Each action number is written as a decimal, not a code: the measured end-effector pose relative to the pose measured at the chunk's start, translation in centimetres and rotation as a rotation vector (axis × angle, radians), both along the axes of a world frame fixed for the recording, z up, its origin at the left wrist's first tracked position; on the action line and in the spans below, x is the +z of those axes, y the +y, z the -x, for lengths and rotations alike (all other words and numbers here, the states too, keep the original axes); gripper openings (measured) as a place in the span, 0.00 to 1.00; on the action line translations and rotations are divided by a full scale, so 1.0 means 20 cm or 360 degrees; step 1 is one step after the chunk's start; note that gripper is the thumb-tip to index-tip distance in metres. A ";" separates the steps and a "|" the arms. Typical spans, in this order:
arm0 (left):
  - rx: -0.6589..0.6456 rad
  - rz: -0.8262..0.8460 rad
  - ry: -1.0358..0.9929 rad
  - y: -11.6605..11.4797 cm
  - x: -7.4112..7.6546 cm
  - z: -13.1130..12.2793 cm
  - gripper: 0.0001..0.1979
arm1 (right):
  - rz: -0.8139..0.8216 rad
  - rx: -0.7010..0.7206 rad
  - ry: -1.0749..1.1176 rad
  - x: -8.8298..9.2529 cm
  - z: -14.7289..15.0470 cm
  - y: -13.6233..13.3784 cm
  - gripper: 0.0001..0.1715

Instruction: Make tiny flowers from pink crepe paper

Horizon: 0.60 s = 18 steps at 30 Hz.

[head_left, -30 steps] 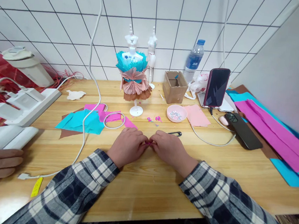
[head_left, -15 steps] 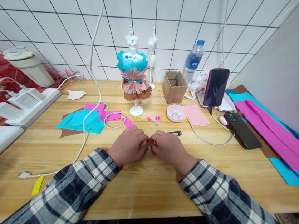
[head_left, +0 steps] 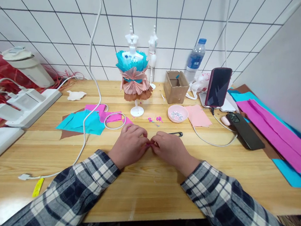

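My left hand and my right hand meet over the middle of the table, fingertips pinched together. Between them is a tiny piece of magenta paper, mostly hidden by the fingers. Just beyond lie small magenta paper flowers. Behind my right hand a black handle pokes out; the rest of that tool is hidden. A pink bowl of small shiny gems stands past it. Farther back, a small white mannequin wears a ruffled dress of turquoise, pink and brown paper.
Turquoise paper and a coiled white cable lie at left, near a power strip. At the back stand a cardboard box, a water bottle and a propped phone. Another phone and magenta sheets are right.
My fingertips have closed further over the magenta paper, so less of it shows. The fingers of my left hand have lifted slightly. The view has shifted a little.
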<state>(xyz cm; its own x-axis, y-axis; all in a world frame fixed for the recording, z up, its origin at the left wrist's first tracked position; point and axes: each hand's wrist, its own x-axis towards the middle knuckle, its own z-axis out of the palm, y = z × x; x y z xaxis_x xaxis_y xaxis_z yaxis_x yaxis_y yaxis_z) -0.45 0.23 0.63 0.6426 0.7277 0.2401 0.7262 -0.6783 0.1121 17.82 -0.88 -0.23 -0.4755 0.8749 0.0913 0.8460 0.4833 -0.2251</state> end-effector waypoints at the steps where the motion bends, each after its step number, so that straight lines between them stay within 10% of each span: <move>1: -0.0004 0.0004 -0.0002 0.00 0.00 0.00 0.09 | 0.0001 -0.0001 0.0004 0.00 0.00 0.00 0.12; 18: 0.0028 0.0253 -0.0148 0.01 -0.03 0.01 0.06 | -0.0080 0.0214 -0.0057 0.01 -0.03 0.01 0.10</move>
<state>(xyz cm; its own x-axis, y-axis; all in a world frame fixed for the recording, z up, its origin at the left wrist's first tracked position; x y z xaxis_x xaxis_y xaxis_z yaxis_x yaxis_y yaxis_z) -0.59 0.43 0.07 0.6097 0.7722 0.1787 0.7194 -0.6338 0.2842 18.37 -0.66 0.02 -0.5919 0.7978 0.1145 0.7799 0.6028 -0.1684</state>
